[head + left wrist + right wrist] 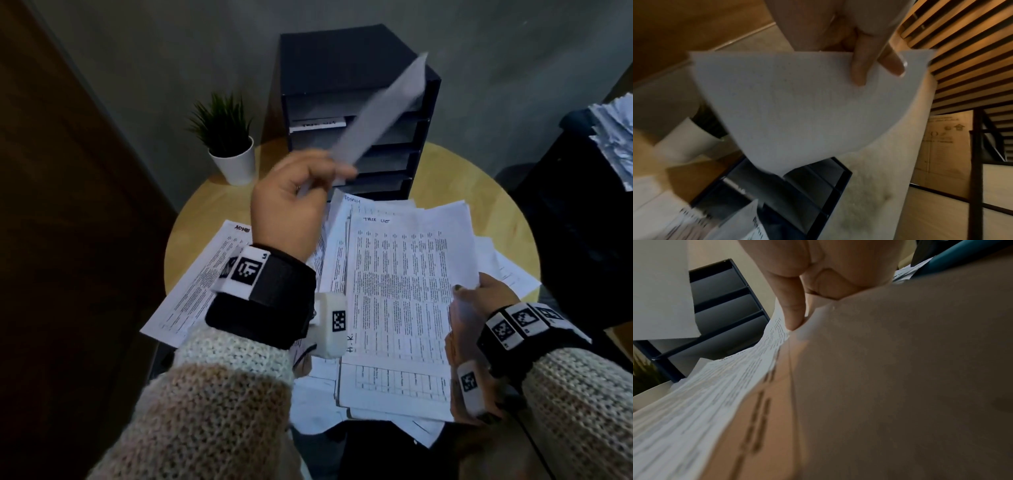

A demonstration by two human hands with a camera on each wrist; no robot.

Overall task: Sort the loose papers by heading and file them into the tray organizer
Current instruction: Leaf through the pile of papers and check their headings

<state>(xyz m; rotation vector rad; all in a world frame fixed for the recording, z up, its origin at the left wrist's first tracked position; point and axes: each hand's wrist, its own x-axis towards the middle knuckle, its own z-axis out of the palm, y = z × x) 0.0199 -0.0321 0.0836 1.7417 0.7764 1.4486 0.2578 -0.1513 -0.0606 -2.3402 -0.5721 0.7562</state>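
My left hand [301, 192] pinches a single sheet [380, 113] by its near edge and holds it up, blurred, in front of the dark tray organizer [352, 68]. In the left wrist view the sheet [797, 100] shows its blank back, with my fingers [861, 65] over its top edge. My right hand [479, 298] grips a stack of printed papers [400, 287] at its right edge; the top page is headed "TASK LIST". One organizer tray holds a paper [317, 125] with a handwritten heading. The right wrist view shows my thumb [793, 311] pressed on the stack [715, 394].
More loose sheets [202, 281] lie spread over the round wooden table [445, 171], one headed "ADMIN". A small potted plant [227, 144] stands left of the organizer. A dark chair with another paper pile [613, 137] is at the right. A wall runs behind the table.
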